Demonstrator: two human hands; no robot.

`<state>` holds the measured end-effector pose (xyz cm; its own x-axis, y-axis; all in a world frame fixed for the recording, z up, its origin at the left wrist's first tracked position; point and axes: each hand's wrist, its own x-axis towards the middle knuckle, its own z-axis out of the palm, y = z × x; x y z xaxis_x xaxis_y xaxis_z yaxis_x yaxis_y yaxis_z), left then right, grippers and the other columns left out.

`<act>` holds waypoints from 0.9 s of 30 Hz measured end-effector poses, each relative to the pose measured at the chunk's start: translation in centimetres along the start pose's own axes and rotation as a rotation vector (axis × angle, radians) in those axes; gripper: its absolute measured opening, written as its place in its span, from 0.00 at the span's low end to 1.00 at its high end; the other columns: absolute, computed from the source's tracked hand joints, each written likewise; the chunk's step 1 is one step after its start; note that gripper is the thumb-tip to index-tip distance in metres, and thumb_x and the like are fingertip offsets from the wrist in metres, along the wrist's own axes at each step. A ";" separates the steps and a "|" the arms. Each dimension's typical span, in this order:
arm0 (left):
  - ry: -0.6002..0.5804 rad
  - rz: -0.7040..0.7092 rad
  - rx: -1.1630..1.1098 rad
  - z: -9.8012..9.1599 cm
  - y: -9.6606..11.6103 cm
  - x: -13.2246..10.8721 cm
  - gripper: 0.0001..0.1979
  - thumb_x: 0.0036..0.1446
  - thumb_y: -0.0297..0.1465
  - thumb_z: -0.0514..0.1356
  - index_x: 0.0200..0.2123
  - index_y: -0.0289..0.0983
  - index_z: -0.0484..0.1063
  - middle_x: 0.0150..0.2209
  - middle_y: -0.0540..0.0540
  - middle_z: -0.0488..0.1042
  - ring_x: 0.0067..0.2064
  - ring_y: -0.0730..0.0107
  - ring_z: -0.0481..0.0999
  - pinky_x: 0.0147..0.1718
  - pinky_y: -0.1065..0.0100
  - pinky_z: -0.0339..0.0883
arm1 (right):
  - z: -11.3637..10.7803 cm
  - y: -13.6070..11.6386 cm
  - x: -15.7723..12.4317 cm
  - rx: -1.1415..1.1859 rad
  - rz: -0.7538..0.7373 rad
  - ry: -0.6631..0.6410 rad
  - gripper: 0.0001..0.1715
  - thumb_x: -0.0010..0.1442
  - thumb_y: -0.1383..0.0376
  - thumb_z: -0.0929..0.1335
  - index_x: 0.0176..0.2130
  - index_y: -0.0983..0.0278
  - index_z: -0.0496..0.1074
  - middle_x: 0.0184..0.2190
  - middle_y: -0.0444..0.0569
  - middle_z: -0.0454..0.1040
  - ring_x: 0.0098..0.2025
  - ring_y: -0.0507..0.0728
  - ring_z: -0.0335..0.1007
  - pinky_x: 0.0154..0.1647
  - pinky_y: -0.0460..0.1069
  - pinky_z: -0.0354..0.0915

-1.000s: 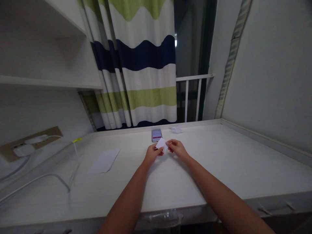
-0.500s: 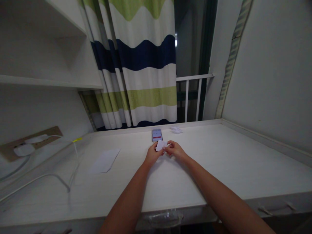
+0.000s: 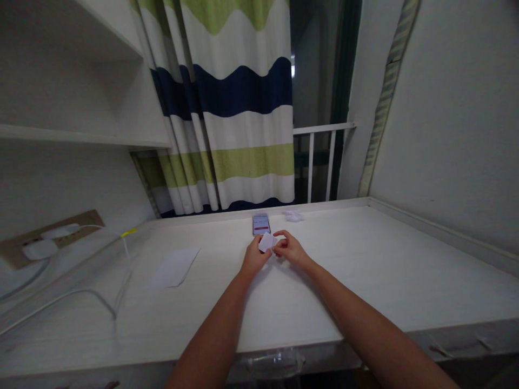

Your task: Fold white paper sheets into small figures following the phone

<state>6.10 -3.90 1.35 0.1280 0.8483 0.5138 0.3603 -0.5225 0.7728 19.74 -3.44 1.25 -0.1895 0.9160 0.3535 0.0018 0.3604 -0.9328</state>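
A small white piece of paper (image 3: pixel 267 242) is held just above the white desk (image 3: pixel 365 270), near its middle. My left hand (image 3: pixel 253 259) grips the paper's left side with thumb and fingers. My right hand (image 3: pixel 289 249) pinches its right edge, fingers curled over it. A phone (image 3: pixel 260 223) with a lit screen lies flat just behind the paper.
A flat white sheet (image 3: pixel 174 267) lies on the desk to the left. A crumpled white scrap (image 3: pixel 292 215) sits at the back near the railing. White cables (image 3: pixel 73 294) run from a wall socket (image 3: pixel 40 243) at the far left. A striped curtain (image 3: pixel 231 108) hangs behind.
The paper has been folded smaller and turned between my fingers. My right hand has closed in toward the left hand; both hands stay over the same spot.
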 end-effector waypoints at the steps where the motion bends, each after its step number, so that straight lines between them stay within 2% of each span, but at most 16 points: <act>1: -0.005 0.002 0.005 0.0 0.1 0.0 0.14 0.41 0.25 0.57 0.35 0.35 0.64 0.31 0.49 0.69 0.31 0.73 0.68 0.28 0.73 0.61 | 0.0 0.0 0.0 0.000 -0.001 -0.004 0.21 0.38 0.68 0.67 0.35 0.63 0.59 0.13 0.34 0.65 0.15 0.47 0.60 0.19 0.43 0.58; 5: -0.013 0.016 -0.002 0.1 0.0 -0.1 0.13 0.41 0.26 0.57 0.34 0.36 0.63 0.30 0.50 0.68 0.30 0.74 0.68 0.28 0.74 0.61 | 0.0 0.1 -0.1 0.044 0.015 -0.007 0.19 0.38 0.68 0.68 0.33 0.63 0.58 0.13 0.35 0.66 0.15 0.48 0.61 0.19 0.43 0.58; 9: -0.014 -0.025 -0.106 0.2 -0.5 0.1 0.08 0.41 0.27 0.57 0.29 0.36 0.62 0.29 0.50 0.67 0.27 0.75 0.68 0.26 0.74 0.62 | 0.0 0.2 0.1 0.130 0.033 0.012 0.18 0.38 0.66 0.68 0.29 0.62 0.56 0.13 0.35 0.67 0.16 0.49 0.63 0.20 0.44 0.59; 14: -0.011 -0.183 -0.323 0.3 -0.8 0.3 0.08 0.39 0.24 0.55 0.28 0.36 0.62 0.32 0.48 0.68 0.28 0.75 0.70 0.26 0.72 0.65 | -0.1 0.2 0.3 0.193 0.051 0.066 0.13 0.39 0.68 0.65 0.28 0.62 0.56 0.19 0.38 0.70 0.23 0.50 0.68 0.26 0.46 0.63; 17: -0.020 -0.303 -0.516 0.2 -0.7 0.4 0.07 0.40 0.27 0.55 0.28 0.36 0.63 0.34 0.47 0.68 0.30 0.72 0.71 0.27 0.68 0.67 | -0.1 0.1 0.4 0.193 0.061 0.084 0.10 0.40 0.69 0.63 0.27 0.62 0.57 0.20 0.38 0.69 0.24 0.50 0.67 0.26 0.46 0.64; 20: -0.016 -0.365 -0.600 0.0 -0.5 0.5 0.07 0.41 0.30 0.56 0.27 0.35 0.64 0.31 0.47 0.68 0.30 0.71 0.70 0.27 0.67 0.67 | -0.1 0.0 0.4 0.178 0.076 0.081 0.05 0.44 0.66 0.61 0.27 0.62 0.58 0.20 0.39 0.67 0.23 0.49 0.66 0.26 0.46 0.63; 24: 0.043 -0.322 -0.526 -0.1 -0.6 0.6 0.11 0.37 0.32 0.61 0.25 0.34 0.64 0.26 0.49 0.68 0.28 0.73 0.69 0.25 0.70 0.65 | -0.1 0.1 0.2 0.086 0.040 0.042 0.06 0.46 0.62 0.61 0.26 0.62 0.59 0.20 0.39 0.64 0.23 0.49 0.63 0.24 0.45 0.61; 27: 0.045 -0.257 -0.476 -0.1 -0.7 0.7 0.11 0.35 0.30 0.62 0.25 0.34 0.65 0.25 0.50 0.68 0.25 0.75 0.68 0.23 0.73 0.63 | -0.1 0.4 0.1 -0.123 -0.056 0.047 0.11 0.43 0.60 0.65 0.26 0.62 0.60 0.21 0.40 0.63 0.24 0.50 0.60 0.24 0.44 0.59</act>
<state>5.82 -2.95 1.21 0.0479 0.9548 0.2933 -0.0848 -0.2887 0.9537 19.83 -3.19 0.97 -0.1466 0.9002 0.4100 0.1131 0.4270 -0.8971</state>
